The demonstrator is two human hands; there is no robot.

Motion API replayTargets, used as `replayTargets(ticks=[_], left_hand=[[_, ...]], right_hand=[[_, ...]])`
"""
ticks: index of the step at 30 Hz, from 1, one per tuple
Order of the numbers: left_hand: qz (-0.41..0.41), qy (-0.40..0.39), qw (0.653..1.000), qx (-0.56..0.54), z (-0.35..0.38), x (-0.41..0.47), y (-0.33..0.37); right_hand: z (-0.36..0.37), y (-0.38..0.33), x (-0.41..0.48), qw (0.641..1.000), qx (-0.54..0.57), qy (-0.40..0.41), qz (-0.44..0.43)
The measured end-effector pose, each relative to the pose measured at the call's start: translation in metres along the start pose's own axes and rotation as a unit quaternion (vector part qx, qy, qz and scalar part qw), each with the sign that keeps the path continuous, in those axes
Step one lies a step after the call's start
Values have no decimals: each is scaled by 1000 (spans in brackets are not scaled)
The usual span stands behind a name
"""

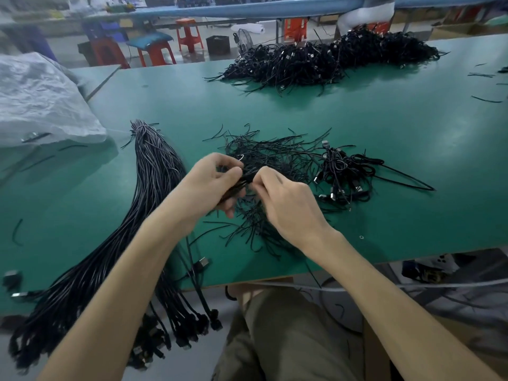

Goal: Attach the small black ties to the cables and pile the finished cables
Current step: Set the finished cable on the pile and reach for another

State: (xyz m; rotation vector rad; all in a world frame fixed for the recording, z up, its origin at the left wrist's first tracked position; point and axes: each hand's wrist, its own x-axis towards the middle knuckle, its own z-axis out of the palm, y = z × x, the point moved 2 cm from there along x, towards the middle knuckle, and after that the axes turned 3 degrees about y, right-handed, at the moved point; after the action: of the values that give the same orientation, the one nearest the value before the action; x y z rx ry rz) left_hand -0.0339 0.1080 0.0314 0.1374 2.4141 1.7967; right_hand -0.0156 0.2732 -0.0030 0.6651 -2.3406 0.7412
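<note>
My left hand (214,185) grips a folded black cable (236,188) above the green table (384,127). My right hand (286,199) pinches a thin black tie at the cable's top end, right beside my left fingers. Under both hands lies a loose heap of small black ties (264,155). A small pile of coiled cables with metal plugs (343,174) sits just to the right of the ties. A long bundle of straight black cables (148,193) lies at the left and hangs over the table's front edge.
A big heap of black cables (330,59) lies at the far side of the table. A white plastic bag (41,100) sits at the left. Stray ties (483,75) dot the right side. Red stools (189,34) stand beyond the table.
</note>
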Motion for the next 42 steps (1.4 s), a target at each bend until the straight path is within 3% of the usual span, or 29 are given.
replayTargets(ticks=[3, 6, 12, 15, 19, 22, 25, 32, 35, 42], left_hand=[[20, -149, 984, -97, -14, -8, 3], [103, -180, 977, -55, -20, -10, 3], [217, -47, 972, 80, -6, -3, 1], [237, -34, 967, 86, 6, -3, -2], [201, 52, 967, 145, 12, 2, -9], [160, 72, 968, 178, 14, 6, -11], [99, 30, 974, 201, 12, 10, -12], [-83, -99, 974, 187, 7, 16, -13], [-67, -113, 974, 185, 7, 19, -9], [7, -78, 984, 158, 11, 18, -19]], right_hand=[[-7, 1, 1, 1000, 16, 5, 9], [-11, 0, 2, 999, 35, 18, 5], [-9, -9, 4, 996, 76, 55, -7], [-8, -11, 6, 994, 86, 68, -8], [-5, -6, 5, 995, 75, 59, 9], [-2, -2, 2, 997, 64, 39, 18], [2, 2, -2, 999, 36, 8, -5], [2, 4, -5, 971, -142, -38, -186], [-2, 6, -6, 979, -112, -26, -170], [-5, 8, -12, 1000, -1, -27, -12]])
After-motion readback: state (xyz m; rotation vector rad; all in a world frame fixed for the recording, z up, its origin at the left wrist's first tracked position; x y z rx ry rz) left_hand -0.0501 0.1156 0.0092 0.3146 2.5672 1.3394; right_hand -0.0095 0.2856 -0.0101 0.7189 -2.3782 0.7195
